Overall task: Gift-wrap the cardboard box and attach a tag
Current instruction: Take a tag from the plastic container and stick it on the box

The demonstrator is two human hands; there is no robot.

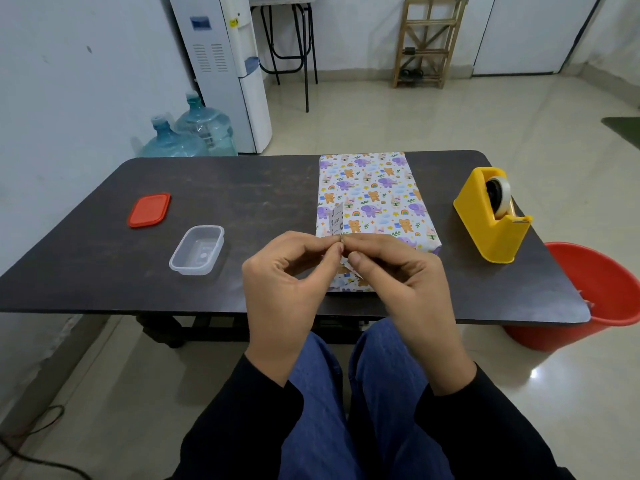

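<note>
Tag stage of the gift-wrapping task, head view. The cardboard box [374, 192], fully covered in animal-print paper, lay flat on the table [242, 188], its near end just behind the hands. The tag [336, 221], a small white slip with dark print, was held upright in the air over that near end, touching neither box nor table so far as could be seen. The left grip [287, 282] and the right grip [398, 275] were each closed to a fine pinch, thumb against forefinger, and their fingertips [332, 241] met on the lower part of the slip; the other fingers were loosely curled and held nothing. Whether a backing was being peeled off or the slip merely folded could not be told. In either case the step probably called for a light pinch at the very edge, so that the printed face stayed uncreased and any adhesive side untouched, and for setting the tag square on the box top before it was pressed flat. The yellow tape dispenser [491, 216] stood to the right of the box, within reach should the tag need tape. A clear plastic container [197, 249] and its red lid [149, 210] lay apart at the left.
</note>
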